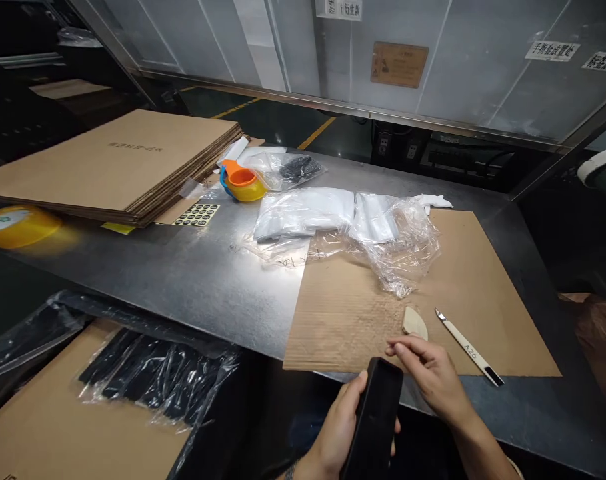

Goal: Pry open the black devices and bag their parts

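Observation:
My left hand [337,427] is wrapped round a long black hollow plastic-looking part [377,417], held tilted at the table's front edge. Just above its upper right end, my right hand [430,373] is closed in a pinch; whatever the fingertips hold, if anything, is too small to make out. Behind those fingertips lies a pale, rounded wedge-shaped piece [415,323] on a flat cardboard sheet [487,287]. To the right rests a slim white-handled craft knife [469,347] marked A26, its tip pointing away from me.
White packets in clear plastic [307,212] lie behind the hands. A tape dispenser [243,183], a sticker sheet [197,215] and stacked cardboard [113,160] stand further left. A tape roll [20,225] is at the left edge. Below, an open box holds bagged black parts [153,373].

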### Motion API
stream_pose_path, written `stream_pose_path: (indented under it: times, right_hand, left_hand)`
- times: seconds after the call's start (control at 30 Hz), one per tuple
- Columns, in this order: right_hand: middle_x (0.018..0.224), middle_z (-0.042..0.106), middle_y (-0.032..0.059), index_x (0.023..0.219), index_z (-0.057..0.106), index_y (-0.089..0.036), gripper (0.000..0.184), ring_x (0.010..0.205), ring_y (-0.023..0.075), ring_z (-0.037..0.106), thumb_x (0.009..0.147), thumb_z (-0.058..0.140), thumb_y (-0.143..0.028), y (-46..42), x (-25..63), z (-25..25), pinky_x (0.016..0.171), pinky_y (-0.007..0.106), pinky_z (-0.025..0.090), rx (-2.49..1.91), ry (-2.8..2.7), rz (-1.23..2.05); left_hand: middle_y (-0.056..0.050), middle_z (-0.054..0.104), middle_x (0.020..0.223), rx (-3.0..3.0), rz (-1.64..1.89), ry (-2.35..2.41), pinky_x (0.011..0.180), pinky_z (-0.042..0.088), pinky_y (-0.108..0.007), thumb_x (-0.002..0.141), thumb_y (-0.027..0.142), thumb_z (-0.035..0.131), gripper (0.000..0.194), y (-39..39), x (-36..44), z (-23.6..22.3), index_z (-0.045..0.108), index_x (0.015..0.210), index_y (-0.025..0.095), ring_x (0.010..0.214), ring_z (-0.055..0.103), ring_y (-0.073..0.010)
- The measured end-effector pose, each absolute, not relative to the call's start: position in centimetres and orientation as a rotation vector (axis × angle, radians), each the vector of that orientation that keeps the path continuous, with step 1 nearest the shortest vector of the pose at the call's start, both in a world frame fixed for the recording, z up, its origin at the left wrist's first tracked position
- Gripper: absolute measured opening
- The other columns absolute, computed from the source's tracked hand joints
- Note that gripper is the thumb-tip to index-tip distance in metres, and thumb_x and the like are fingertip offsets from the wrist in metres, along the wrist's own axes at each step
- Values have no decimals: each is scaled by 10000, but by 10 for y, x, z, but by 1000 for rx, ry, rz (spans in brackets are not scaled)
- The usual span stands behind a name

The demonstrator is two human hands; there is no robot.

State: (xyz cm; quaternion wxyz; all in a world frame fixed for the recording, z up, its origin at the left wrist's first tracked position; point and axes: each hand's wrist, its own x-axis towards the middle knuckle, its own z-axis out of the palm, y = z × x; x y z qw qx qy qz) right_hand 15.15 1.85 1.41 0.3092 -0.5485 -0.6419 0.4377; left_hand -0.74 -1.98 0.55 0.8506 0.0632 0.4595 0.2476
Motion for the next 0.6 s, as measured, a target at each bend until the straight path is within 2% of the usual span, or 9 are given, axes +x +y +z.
stream_pose_path:
  times: [0.1, 0.2, 0.27, 0.33, 0.43, 0.5, 0.6]
  right_hand:
    - [1051, 609, 68, 1111, 563, -206, 288, 956, 183, 565, 875, 497, -358, 0, 149, 9, 797, 288, 453, -1546, -1665, 1219]
    - [1148, 552, 77, 1252, 433, -216, 466, 913, 173, 556, 817, 563, -320, -25, 138, 7, 692, 252, 474, -1525, -1765, 1382]
    - [1058, 582, 64, 1292, 366, -205, 519, 769, 140, 561, 809, 544, -270, -37, 128, 4, 605, 228, 463, -1519, -1726, 1492]
    - [864, 603, 15, 1254, 389, -194, 452, 628, 111, 531, 820, 504, -247, -41, 120, 1, 544, 213, 428, -1518, -1643, 1570]
    - [612, 513, -53, 1062, 511, -185, 253, 512, 90, 457, 836, 498, -299, -34, 117, -2, 477, 202, 344, -1564, -1577, 1562]
    - [532, 451, -73, 944, 535, -178, 215, 473, 82, 410, 838, 512, -365, -23, 121, -2, 455, 207, 296, -1638, -1561, 1478]
    - [484, 420, -89, 926, 523, -175, 266, 453, 87, 419, 846, 501, -428, -4, 131, 0, 460, 208, 298, -1685, -1480, 1395]
  left_hand:
    - [-71, 635, 603, 104, 734, 1108, 442, 417, -226, 821, 565, 397, 546, -15, -10, 7, 634, 700, 88, 454, 556, -129]
    - [-76, 670, 668, 144, 956, 1212, 564, 477, -271, 787, 564, 481, 484, -15, -10, 2, 640, 747, 109, 585, 615, -176]
    - [-75, 673, 680, 165, 1020, 1246, 613, 490, -298, 755, 588, 513, 486, -17, -10, -3, 645, 744, 120, 638, 628, -202]
    - [-67, 666, 681, 166, 1047, 1312, 624, 491, -307, 721, 607, 543, 486, -19, -9, -7, 650, 741, 133, 668, 628, -215]
    - [-68, 666, 747, 176, 1068, 1430, 670, 489, -298, 711, 589, 572, 456, -21, -8, -8, 656, 755, 143, 764, 623, -224]
    - [-69, 668, 815, 178, 1049, 1458, 695, 485, -278, 715, 566, 588, 434, -22, -8, -6, 658, 784, 144, 825, 617, -218]
    - [-79, 665, 784, 187, 884, 1290, 547, 470, -258, 737, 589, 542, 498, -21, -6, 0, 645, 857, 117, 679, 624, -189]
